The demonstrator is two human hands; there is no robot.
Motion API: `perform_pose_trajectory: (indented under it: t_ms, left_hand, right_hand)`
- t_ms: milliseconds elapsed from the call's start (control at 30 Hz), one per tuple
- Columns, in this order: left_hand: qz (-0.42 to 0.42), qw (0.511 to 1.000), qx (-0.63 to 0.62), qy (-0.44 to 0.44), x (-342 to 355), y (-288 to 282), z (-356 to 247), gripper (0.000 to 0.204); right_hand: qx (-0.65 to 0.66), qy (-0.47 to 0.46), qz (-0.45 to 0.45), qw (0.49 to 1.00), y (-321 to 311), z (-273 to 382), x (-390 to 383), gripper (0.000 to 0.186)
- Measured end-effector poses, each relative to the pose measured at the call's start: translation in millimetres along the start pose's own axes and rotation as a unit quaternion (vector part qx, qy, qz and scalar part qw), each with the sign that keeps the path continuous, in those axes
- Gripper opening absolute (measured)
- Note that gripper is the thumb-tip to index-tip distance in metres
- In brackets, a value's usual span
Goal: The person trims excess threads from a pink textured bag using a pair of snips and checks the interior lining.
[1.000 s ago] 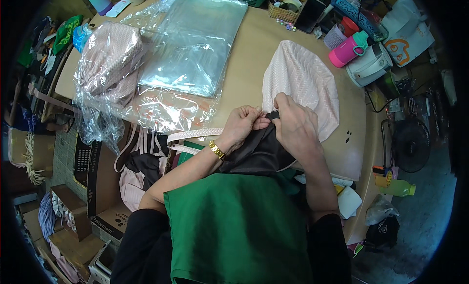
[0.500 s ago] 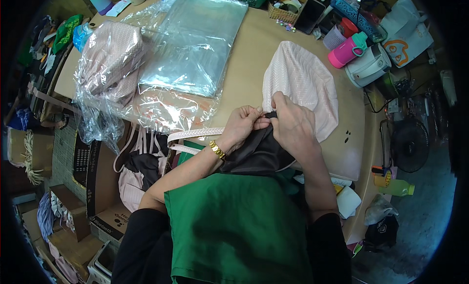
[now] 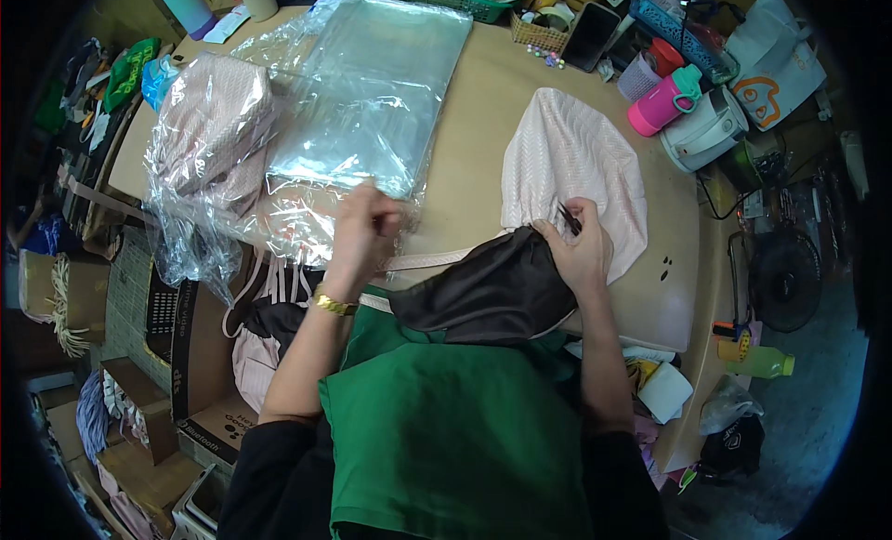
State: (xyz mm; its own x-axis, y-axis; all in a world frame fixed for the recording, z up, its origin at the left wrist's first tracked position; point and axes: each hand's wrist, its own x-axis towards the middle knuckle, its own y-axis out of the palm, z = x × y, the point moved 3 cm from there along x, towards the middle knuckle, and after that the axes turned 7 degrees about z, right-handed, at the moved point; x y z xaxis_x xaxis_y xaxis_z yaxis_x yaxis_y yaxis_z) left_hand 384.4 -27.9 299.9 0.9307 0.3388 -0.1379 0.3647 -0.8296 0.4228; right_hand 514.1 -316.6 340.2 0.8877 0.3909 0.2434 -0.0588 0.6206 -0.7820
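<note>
A pale pink woven-textured bag point(image 3: 567, 159) lies on the table, its black lining point(image 3: 492, 284) pulled out toward me over the table's near edge. My right hand point(image 3: 585, 252) is closed at the seam between them, the thumb against the lining. A slim dark two-pronged tool point(image 3: 570, 221) shows between its fingers. Away to the left, my left hand point(image 3: 360, 233) is raised near the clear plastic sleeves point(image 3: 372, 103). Its fingers look curled but are blurred, so their hold is unclear. A pale pink strap point(image 3: 427, 259) runs from the bag toward that hand.
Another pink bag point(image 3: 214, 122) in clear plastic sits at the table's left. A phone point(image 3: 589, 35), pink bottle point(image 3: 660, 103) and white appliance point(image 3: 706, 131) line the back right. Below the left edge stands a cardboard box point(image 3: 200, 354) beside pink and black pieces.
My left hand has left the seam and swung left toward the plastic sleeves. My right hand has shifted right and down, now showing a dark tool. The black lining is spread wider.
</note>
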Motion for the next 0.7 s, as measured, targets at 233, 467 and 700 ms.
perform_pose_trajectory:
  t_ms: [233,467,700]
  left_hand:
    - [-0.005,0.957,0.290,-0.024,-35.5,-32.3,-40.1,0.021]
    - [0.004,0.833,0.514,0.204,-72.7,18.7,-73.0,0.038]
    - [0.046,0.911,0.392,0.116,-47.9,31.8,-33.0,0.019]
  right_hand:
    - [-0.009,-0.130,0.048,0.990,7.1,-21.2,50.1,0.045]
    - [-0.142,-0.271,0.010,0.952,-17.6,-23.3,68.4,0.034]
    - [0.085,0.207,-0.178,0.958,-48.0,-78.8,-48.8,0.036]
